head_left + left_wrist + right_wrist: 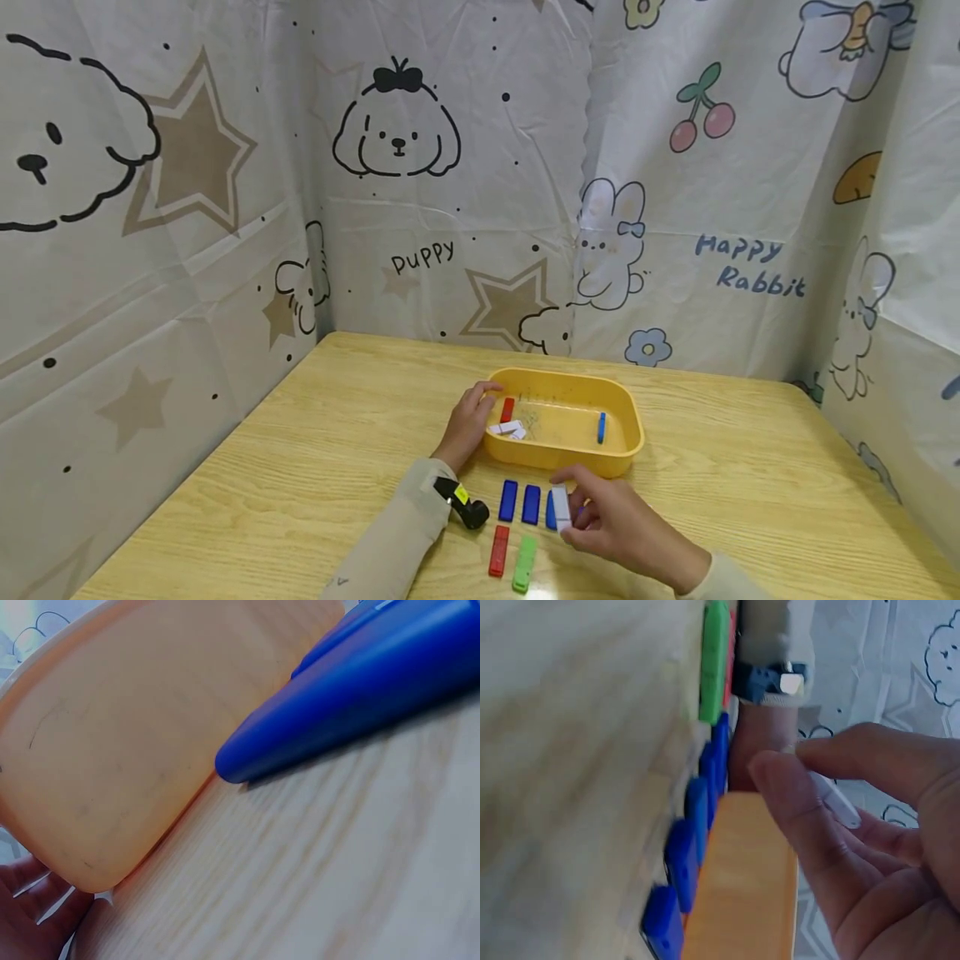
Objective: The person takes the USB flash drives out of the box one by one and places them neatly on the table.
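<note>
- A white block (pixel 560 507) is pinched between thumb and fingertips of the right hand (pixel 611 525), just in front of the yellow tray (pixel 622 454) and above the wooden table (pixel 315 467); in the right wrist view the same white block (pixel 838 801) is seen held between the thumb and forefinger.
- The left hand (pixel 468 423) is laid against the tray's left end, its fingers curled over the rim; in the left wrist view only part of the palm (pixel 34 900) shows beside the tray wall (pixel 127 742).
- Inside the tray a red block (pixel 507 409), some white blocks (pixel 508 429) and a blue block (pixel 602 427) are seen.
- On the table in front of the tray, two blue blocks (pixel 520 502) are laid side by side, with what appears to be a third partly hidden behind the white block.
- Nearer the person, a red block (pixel 498 551) and a green block (pixel 524 564) lie beside each other.
- A black wrist-worn device (pixel 465 502) is seen on the left sleeve.
</note>
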`<state>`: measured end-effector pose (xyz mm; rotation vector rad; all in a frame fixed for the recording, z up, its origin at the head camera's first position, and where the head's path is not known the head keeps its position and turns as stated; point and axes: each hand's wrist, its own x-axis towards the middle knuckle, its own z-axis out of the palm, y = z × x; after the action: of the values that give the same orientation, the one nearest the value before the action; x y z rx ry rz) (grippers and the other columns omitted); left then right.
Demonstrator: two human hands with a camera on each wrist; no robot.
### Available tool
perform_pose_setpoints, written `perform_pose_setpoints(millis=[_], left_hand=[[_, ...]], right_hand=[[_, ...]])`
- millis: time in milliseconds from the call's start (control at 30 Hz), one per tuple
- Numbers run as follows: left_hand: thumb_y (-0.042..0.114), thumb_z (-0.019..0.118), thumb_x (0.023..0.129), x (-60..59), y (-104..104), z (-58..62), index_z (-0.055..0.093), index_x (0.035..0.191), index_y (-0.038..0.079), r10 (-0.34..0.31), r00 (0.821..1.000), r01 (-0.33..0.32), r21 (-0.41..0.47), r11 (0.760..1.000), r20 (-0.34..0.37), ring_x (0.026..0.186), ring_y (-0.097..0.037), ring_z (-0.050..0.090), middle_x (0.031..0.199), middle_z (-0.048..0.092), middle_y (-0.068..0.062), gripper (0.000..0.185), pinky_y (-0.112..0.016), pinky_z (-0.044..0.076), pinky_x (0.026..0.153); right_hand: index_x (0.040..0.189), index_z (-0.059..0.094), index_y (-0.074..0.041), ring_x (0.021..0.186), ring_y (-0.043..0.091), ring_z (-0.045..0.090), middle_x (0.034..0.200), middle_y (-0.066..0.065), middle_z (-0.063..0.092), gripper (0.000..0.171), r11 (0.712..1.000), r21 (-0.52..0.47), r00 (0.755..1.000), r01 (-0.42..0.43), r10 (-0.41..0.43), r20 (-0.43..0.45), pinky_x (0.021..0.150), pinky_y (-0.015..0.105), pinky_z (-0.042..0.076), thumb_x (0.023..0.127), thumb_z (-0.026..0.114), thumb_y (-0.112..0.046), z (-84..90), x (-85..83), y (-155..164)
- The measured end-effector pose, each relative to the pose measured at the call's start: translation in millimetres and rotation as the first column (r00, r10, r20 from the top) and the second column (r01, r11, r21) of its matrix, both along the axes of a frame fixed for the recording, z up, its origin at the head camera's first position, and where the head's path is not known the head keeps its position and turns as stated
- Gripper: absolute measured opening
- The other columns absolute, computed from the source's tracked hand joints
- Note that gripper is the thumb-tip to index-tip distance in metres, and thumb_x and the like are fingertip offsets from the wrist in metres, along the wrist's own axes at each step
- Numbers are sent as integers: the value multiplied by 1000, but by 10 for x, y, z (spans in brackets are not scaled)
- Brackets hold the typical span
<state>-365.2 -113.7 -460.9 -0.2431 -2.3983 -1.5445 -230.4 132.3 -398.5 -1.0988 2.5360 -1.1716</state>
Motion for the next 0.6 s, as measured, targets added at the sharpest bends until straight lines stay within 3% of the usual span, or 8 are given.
perform_pose_setpoints(millis=[233, 467, 600], left_hand=[[27, 41, 98, -9, 7, 3, 60, 119, 17, 7, 1000, -7, -8, 1000, 3, 120, -29, 50, 127, 55, -11, 30, -51, 36, 103], [26, 41, 99, 14, 23, 36, 60, 120, 16, 11, 1000, -11, -4, 1000, 21, 122, -29, 49, 128, 54, -11, 29, -50, 35, 104], [25, 41, 99, 23, 22, 37, 60, 120, 16, 7, 1000, -7, 0, 1000, 20, 122, -29, 49, 128, 54, -11, 30, -50, 35, 104]], right_hand=[[121, 51, -8, 67, -3, 56, 77, -13, 59, 45, 991, 104, 996, -88, 89, 2, 61, 19, 50, 82, 75, -8, -98, 55, -81], [123, 55, -14, 68, 1, 56, 77, -12, 59, 45, 984, 168, 983, -60, 29, 184, 63, 20, 49, 83, 75, -12, -122, 109, -142], [124, 55, -14, 68, 3, 56, 77, -11, 59, 46, 980, 194, 971, -52, 4, 239, 63, 21, 48, 83, 76, -17, -128, 125, -159]])
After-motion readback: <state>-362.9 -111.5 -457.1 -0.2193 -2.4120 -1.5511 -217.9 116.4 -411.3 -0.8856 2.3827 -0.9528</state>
